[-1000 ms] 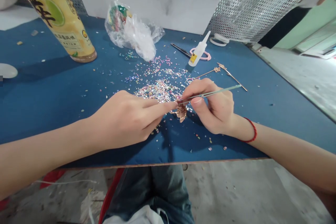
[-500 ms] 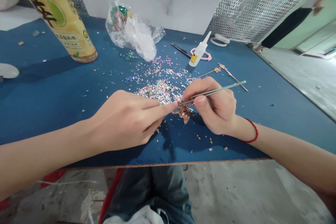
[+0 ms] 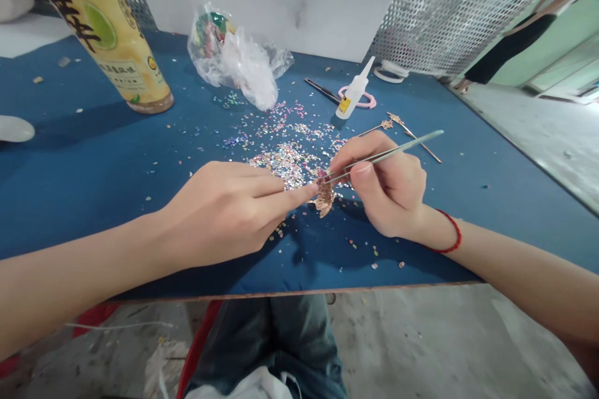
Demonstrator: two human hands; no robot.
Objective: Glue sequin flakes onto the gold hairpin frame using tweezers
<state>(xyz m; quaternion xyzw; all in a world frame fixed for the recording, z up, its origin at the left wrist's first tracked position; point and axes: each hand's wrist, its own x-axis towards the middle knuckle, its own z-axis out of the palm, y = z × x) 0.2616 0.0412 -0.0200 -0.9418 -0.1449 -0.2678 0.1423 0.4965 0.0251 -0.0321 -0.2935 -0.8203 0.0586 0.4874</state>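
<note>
My left hand (image 3: 229, 212) is closed, and its index fingertip is at the edge of a small gold-coloured metal ornament (image 3: 324, 203) with a jagged, wing-like outline. The thumb is mostly hidden behind the fingers. Pinched between thumb and fingers of my right hand (image 3: 390, 184) is a pair of tweezers (image 3: 407, 145). Their tips meet the top of the ornament, beside my left fingertip. Whether a chip sits between the tips is too small to tell. A heap of shiny, multicoloured chips (image 3: 283, 163) lies just behind the hands on the blue tabletop (image 3: 154, 187).
Behind the chips are a clear plastic bag (image 3: 253, 68), a white glue bottle (image 3: 355, 95), a pink ring (image 3: 370, 100) and gold hairpins (image 3: 423, 144). A tall yellow bottle (image 3: 126, 56) stands left. A person (image 3: 515, 43) is beyond the mesh panel (image 3: 444, 12).
The tweezers and my right hand have shifted slightly up and right. The ornament has turned a little, showing more of its top. My left hand stays nearly still.
</note>
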